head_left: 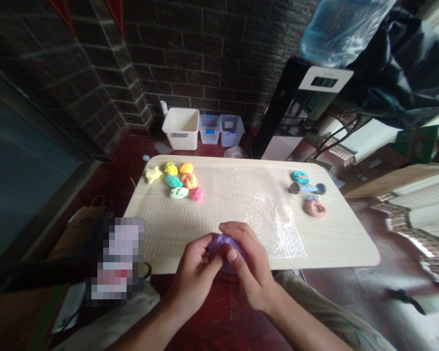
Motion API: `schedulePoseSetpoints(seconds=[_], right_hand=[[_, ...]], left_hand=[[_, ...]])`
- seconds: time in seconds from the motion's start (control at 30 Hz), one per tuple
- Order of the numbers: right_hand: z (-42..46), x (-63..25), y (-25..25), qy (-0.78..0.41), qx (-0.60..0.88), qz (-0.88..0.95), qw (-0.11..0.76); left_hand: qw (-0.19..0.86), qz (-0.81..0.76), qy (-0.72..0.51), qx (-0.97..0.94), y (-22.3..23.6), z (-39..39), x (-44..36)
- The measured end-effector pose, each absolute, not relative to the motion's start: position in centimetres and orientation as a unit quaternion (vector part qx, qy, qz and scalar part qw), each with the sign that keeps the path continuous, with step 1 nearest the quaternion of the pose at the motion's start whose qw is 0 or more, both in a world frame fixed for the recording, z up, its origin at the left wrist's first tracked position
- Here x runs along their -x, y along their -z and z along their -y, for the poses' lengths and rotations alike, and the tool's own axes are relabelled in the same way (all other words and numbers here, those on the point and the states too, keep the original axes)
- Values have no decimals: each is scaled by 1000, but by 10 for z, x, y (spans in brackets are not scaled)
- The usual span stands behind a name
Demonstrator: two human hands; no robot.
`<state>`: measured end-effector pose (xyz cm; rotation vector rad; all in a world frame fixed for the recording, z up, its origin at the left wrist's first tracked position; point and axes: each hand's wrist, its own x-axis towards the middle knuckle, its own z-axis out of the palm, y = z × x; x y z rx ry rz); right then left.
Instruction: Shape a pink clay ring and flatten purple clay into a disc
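Observation:
Above the near edge of the table, both my hands are wrapped round a soft purple lump [226, 243]. My left hand [200, 263] closes on its left side, thumb laid across the front. On the right side my right hand [251, 256] cups it, fingers curved over the top and thumb pressing the front. Much of the lump is hidden by the fingers, and its material is hard to tell. Beneath and beyond the hands a sheet of bubble wrap [237, 204] covers much of the pale wooden table [344, 243].
At the back left sit several colourful lumps, among them a pink one [196, 194] and a teal one [173, 181]. On the right are a blue disc [300, 176], a dumbbell-shaped piece [307, 188] and a brownish-pink ring [310, 208]. Plastic bins [183, 141] and a water dispenser [283, 112] stand behind.

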<state>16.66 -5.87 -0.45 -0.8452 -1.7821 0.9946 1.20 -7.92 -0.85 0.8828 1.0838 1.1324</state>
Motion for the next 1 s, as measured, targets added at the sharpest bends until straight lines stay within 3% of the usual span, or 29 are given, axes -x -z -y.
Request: schedulePoseSetpoints(seconds=[0.3, 0.6, 1.0], right_hand=[[64, -161, 4, -435, 337, 705, 447], [64, -165, 6, -432, 378, 675, 463], [67, -161, 6, -427, 369, 715, 412]], left_hand=[[593, -483, -499, -408, 8, 80, -10], [715, -386, -542, -216, 7, 78, -22], [613, -506, -535, -288, 33, 94, -19]])
